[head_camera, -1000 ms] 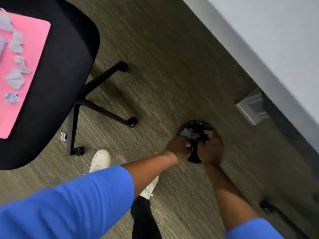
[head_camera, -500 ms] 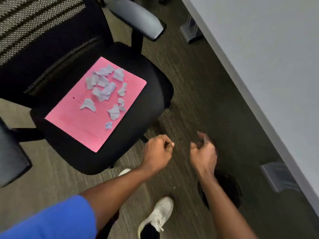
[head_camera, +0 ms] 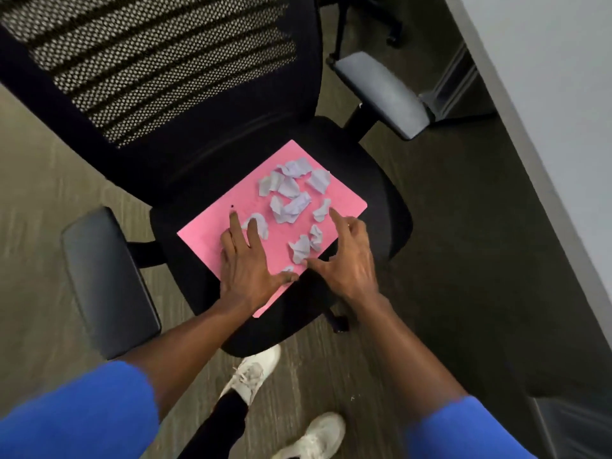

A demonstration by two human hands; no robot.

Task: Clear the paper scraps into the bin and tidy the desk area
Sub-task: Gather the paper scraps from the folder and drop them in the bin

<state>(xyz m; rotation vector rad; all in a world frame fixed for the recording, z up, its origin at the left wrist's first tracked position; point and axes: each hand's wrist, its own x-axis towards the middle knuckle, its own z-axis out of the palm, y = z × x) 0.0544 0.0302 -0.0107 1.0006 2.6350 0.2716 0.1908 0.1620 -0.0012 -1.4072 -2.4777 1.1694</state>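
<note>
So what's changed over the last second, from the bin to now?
Both hands left the bin, now out of view, and came up to the chair: left hand and right hand are spread open over the pink sheet. Nothing is gripped yet. The scraps lie on the sheet as before.

Both hands left the bin and came up to the chair: the left hand point(head_camera: 246, 263) spread flat on the pink sheet point(head_camera: 212, 233), the right hand point(head_camera: 347, 260) opened beside the scraps point(head_camera: 291, 197).
</note>
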